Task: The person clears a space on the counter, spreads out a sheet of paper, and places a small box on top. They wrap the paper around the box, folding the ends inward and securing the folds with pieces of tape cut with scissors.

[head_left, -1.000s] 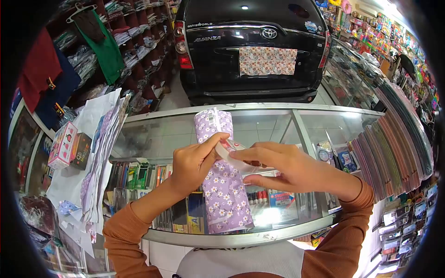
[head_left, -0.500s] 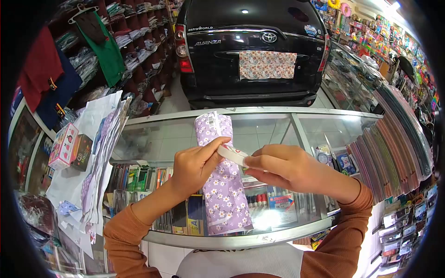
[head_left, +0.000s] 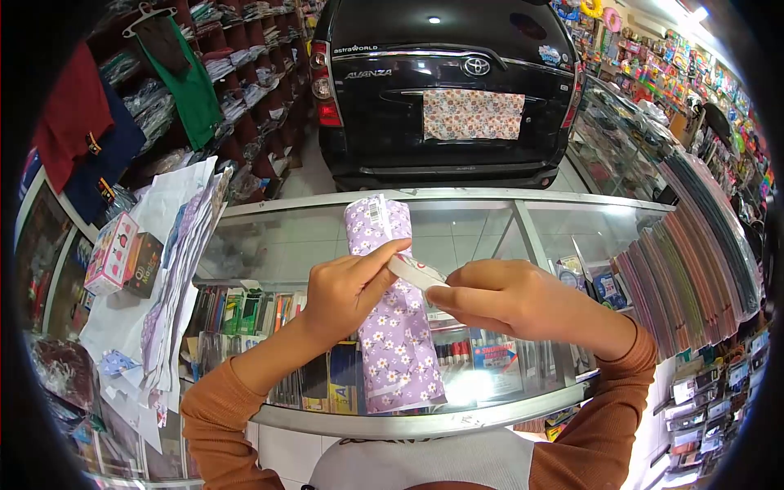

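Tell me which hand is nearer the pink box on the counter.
Left. The left hand is right of the pink box, apart from it; the right hand lies farther right, beyond the tape roll both grip.

glossy glass counter (head_left: 269, 237), matt floral paper roll (head_left: 396, 343), seemingly plastic tape (head_left: 415, 273)

From my feed I see a glass counter (head_left: 482, 220) with a metal rim; a purple flowered roll (head_left: 392, 327) lies lengthwise near the middle of its top, a stack of paper sheets (head_left: 175, 269) rests at its left end, and a pink box (head_left: 110, 253) and a dark box (head_left: 144, 264) sit just beside that stack.
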{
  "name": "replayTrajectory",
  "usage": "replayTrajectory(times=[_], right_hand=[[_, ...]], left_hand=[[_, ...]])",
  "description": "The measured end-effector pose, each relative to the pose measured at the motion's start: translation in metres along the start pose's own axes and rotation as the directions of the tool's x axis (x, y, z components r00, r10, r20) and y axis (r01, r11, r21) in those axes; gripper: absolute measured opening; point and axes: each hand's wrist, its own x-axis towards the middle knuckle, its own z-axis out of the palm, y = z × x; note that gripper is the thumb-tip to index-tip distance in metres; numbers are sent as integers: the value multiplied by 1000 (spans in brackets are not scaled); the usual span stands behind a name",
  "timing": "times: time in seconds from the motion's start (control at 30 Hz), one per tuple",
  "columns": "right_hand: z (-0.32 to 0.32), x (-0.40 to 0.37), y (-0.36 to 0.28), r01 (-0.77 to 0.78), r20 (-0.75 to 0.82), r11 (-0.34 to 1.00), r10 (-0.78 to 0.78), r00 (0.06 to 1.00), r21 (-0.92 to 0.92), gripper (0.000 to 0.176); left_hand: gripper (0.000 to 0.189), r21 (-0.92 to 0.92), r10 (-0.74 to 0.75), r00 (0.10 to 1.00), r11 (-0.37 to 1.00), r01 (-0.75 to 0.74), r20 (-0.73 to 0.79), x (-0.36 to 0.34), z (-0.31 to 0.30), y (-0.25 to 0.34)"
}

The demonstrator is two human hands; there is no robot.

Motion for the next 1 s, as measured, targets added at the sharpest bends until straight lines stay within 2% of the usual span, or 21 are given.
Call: replayTrajectory(times=[0.13, 0.23, 0.33, 0.37, 0.47, 0.5, 0.6, 0.67, 0.73, 0.77, 0.83, 0.93, 1.0], right_hand=[[3, 1, 0, -30, -25, 998, 31, 999, 48, 25], [7, 2, 3, -107, -99, 986, 120, 988, 127, 18], [10, 2, 10, -224, -103, 945, 254, 962, 236, 16], [16, 4, 12, -184, -204, 940, 247, 947, 287, 20], [24, 8, 13, -208, -268, 875, 347, 899, 438, 22], [30, 8, 18, -168, -270, 852, 334, 903, 495, 30], [40, 12, 17, -185, -262, 758, 428, 865, 625, 37], [42, 13, 17, -198, -246, 740, 444, 861, 643, 44], [46, 13, 15, -216, -238, 675, 513, 825, 706, 46], [44, 13, 14, -230, -233, 702, 498, 835, 674, 47], [41, 12, 14, -255, -220, 754, 466, 857, 606, 48], [43, 11, 21, -167, -285, 771, 414, 864, 614, 50], [41, 13, 19, -224, -236, 731, 469, 851, 644, 53]], left_hand=[[30, -18, -65, 998, 998, 64, -25, 0, 2, 4], [24, -258, -212, 975, 948, 187, -73, -2, 7, 8], [22, -170, -89, 996, 981, 92, 20, 0, 1, 4], [29, -133, -33, 998, 990, 39, 50, 0, 2, -1], [33, -137, 11, 997, 991, 1, 82, 7, -2, 6], [33, -128, 3, 998, 992, 6, 70, 8, -1, 8], [33, -96, -44, 997, 994, 50, 60, 9, 0, 14], [31, -66, -108, 991, 991, 114, 81, 10, 0, 17], [29, -5, -17, 1000, 1000, 17, 25, 7, 3, 10], [28, 27, 30, 1000, 999, -30, -1, 7, 5, 7], [25, 40, -5, 999, 999, 3, 35, 9, 1, 13], [18, 19, 2, 998, 1000, -3, 55, 9, 0, 14], [16, 24, 18, 998, 1000, -20, 56, 9, 2, 13]])
